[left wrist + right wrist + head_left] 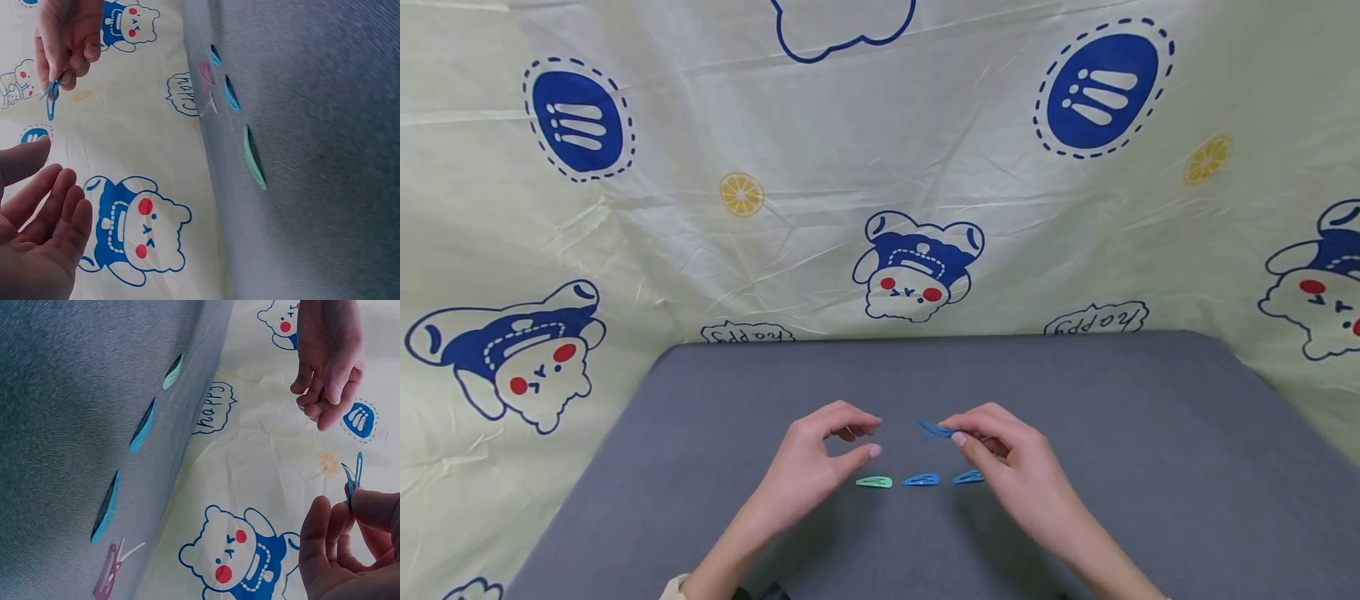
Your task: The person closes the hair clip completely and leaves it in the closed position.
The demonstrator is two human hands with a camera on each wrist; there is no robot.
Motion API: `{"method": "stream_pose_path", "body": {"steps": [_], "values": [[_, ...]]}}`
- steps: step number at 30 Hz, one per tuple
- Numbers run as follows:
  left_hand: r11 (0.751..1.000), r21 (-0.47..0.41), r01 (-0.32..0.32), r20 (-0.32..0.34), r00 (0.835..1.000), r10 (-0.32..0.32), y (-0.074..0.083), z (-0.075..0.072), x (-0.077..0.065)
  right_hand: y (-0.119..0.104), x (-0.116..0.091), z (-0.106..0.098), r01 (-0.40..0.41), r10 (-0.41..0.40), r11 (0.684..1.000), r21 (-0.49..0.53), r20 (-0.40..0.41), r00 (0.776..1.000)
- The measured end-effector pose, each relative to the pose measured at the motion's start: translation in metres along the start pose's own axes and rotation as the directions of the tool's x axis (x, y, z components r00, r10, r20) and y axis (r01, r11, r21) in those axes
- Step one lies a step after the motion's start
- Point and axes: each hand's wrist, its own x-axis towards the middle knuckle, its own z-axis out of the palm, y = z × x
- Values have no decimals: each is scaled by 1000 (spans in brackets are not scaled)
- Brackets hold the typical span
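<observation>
My right hand point(1018, 462) pinches a blue snap hair clip point(934, 430) between thumb and fingers, above the table. The clip's two arms are spread apart, as the right wrist view shows at the blue clip point(353, 472). To its left, my left hand point(816, 458) hovers with thumb and fingers apart and holds nothing. Below the hands lie a green snap clip point(874, 482), a blue snap clip point(921, 480) and another blue clip point(967, 477), partly covered by the right hand in the head view.
A pink clip point(106, 578) with pale prongs beside it lies past the blue clips, seen in the wrist views. The grey tabletop point(737, 392) ends at a far edge, behind which hangs a pale cloth point(820, 267) printed with cartoon figures.
</observation>
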Motion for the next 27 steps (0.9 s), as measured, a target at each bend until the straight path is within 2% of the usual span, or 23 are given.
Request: {"method": "stream_pose_path", "body": {"steps": [6, 15, 21, 27], "values": [[1000, -16, -26, 2, 1000, 26, 6, 1, -4, -3, -6, 3, 33, -34, 999, 29, 10, 999], [991, -88, -99, 37, 994, 103, 11, 15, -7, -3, -9, 11, 74, -74, 997, 18, 38, 996], [991, -96, -92, 29, 995, 95, 13, 19, -8, -7, -12, 15, 83, -84, 996, 29, 54, 995], [981, -144, -127, 17, 991, 130, 14, 21, -8, -8, -13, 17, 119, -123, 990, 72, 57, 991]]}}
